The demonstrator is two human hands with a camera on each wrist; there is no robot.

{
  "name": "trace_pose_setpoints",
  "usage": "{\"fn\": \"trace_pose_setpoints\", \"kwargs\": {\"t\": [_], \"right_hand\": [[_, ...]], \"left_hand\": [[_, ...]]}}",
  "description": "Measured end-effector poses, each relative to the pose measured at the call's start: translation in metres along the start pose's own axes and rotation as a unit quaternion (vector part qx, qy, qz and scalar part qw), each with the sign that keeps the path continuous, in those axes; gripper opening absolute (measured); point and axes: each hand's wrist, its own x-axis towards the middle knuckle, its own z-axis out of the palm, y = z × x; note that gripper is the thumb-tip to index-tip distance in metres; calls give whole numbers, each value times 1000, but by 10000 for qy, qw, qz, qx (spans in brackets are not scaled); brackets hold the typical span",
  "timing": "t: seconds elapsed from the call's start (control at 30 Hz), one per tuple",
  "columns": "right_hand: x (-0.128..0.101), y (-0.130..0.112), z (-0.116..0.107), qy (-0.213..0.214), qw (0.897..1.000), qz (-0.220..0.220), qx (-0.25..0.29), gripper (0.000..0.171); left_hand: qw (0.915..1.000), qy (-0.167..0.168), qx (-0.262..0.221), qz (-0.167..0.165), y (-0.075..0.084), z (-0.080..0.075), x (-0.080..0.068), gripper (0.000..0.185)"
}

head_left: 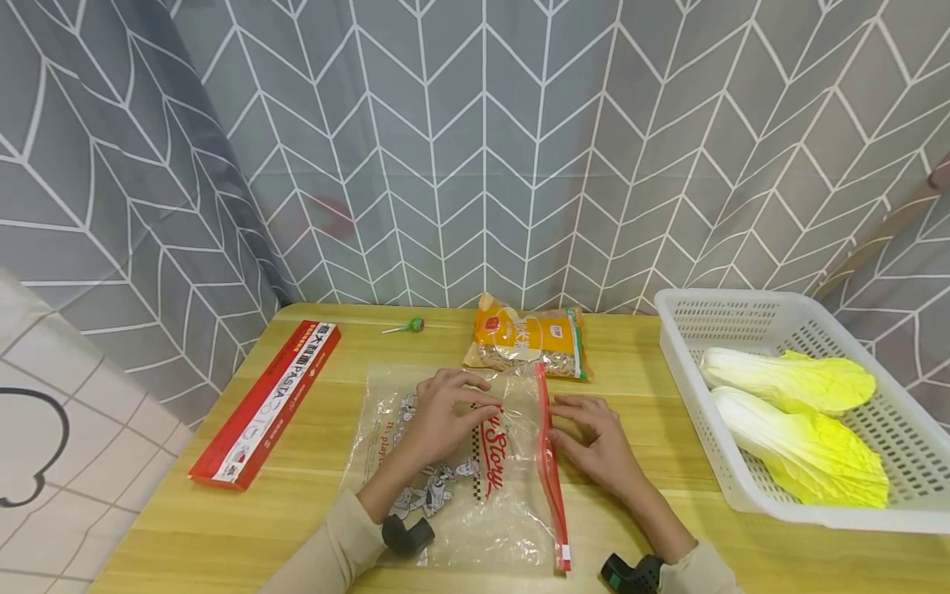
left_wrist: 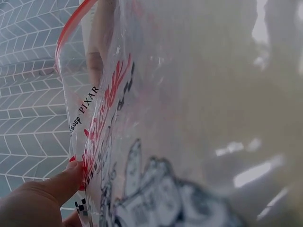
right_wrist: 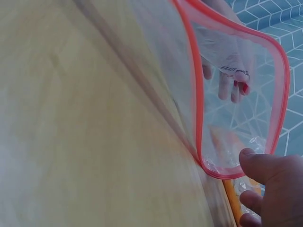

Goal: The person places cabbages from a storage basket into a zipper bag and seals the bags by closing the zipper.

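Note:
A clear zip bag point(head_left: 512, 511) with a red zip edge and cartoon print lies on the table, its mouth towards the right. My left hand point(head_left: 449, 417) pinches its upper film near the red lettering, thumb against fingers point(left_wrist: 71, 177). In the right wrist view the red-rimmed mouth point(right_wrist: 195, 94) gapes wide. Beside that mouth is my right hand point(head_left: 597, 441), its thumb point(right_wrist: 258, 163) at the rim and spread apart from the fingers. Just behind the bag lies an orange packet of dry food point(head_left: 530, 338), partly see-through.
On the left lies a long red pasta pack point(head_left: 267, 404). A green-wrapped lollipop point(head_left: 408, 325) rests near the table's back edge. At the right, a white perforated basket point(head_left: 690, 404) holds two cabbage leaves point(head_left: 809, 445). A patterned grey curtain point(head_left: 475, 148) hangs behind the table.

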Motion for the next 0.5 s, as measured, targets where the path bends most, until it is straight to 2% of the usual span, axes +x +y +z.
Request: {"fn": "trace_pose_setpoints", "kwargs": {"t": [0.33, 0.5], "right_hand": [[6, -8, -11, 65, 9994, 269, -198, 31], [11, -12, -21, 36, 9992, 174, -348, 31]], "left_hand": [[10000, 56, -3, -32, 0, 0, 0, 11], [10000, 21, 16, -41, -1, 1, 0, 10]]}}
